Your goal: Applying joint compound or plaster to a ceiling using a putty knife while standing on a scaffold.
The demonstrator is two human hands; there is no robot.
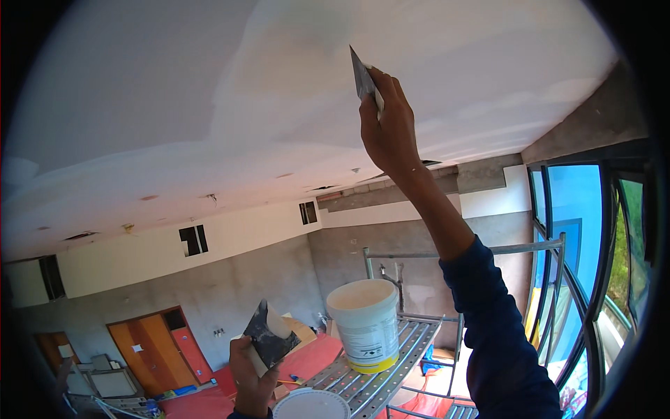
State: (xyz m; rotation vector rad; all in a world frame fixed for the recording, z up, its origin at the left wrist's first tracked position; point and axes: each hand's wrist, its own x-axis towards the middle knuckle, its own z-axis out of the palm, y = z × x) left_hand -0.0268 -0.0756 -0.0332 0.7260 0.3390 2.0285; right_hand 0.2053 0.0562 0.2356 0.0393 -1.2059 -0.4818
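Your right hand [388, 129] is raised overhead, fingers wrapped tight around the handle of a putty knife [363, 78]. The blade runs up and to the left from your knuckles, its long axis slanted, and its tip meets the white ceiling [209, 84] above you. The blade looks tilted against the surface rather than flat on it, though the exact angle is hard to read.

Your left hand [251, 377] sits low, near the lower edge of the view, well apart from the ceiling. It is closed on a second, dark and smeared putty knife [271, 335], held broad side up with a dab of pale filler on it.

Between your arms, a white bucket [364, 322] stands upright on the perforated metal scaffold platform [391, 370], near its left edge, and a round white lid [311, 405] lies just below it. The right hand is the one at the ceiling; the bucket lies nearer your left.
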